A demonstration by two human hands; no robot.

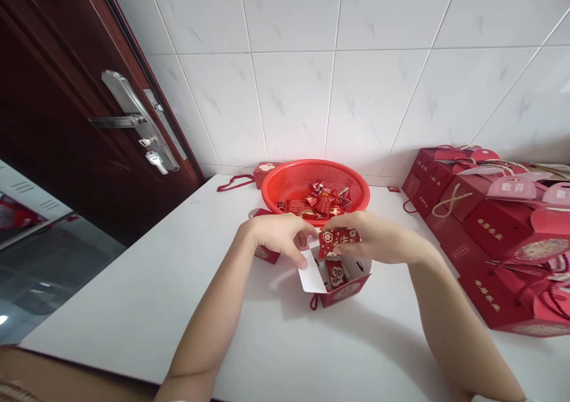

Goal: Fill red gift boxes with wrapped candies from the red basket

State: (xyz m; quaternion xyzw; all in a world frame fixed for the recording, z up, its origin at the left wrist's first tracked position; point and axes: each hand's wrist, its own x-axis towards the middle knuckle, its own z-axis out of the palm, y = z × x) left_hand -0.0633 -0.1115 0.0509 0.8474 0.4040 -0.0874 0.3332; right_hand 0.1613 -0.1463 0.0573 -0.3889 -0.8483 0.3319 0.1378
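A small red gift box (pixel 345 295) stands with its lid up on the white table, a wrapped red sweet (pixel 337 273) inside it. My left hand (pixel 285 239) pinches the box's white-lined flap (pixel 313 274) at the left side. Above the box opening, my right hand (pixel 369 239) is closed on a red packet (pixel 335 241) with gold and white flower prints. Just behind both hands sits a red plastic basket (pixel 316 170) holding several wrapped sweets (pixel 323 203). Another red box (pixel 267 253) is partly hidden behind my left hand.
Several finished-looking red gift boxes (pixel 503 230) with cord handles are stacked along the right side. A small red box (pixel 265 173) with a ribbon stands behind the basket, near the tiled wall (pixel 289 93). At left is a dark door (pixel 57 63) with keys in its lock.
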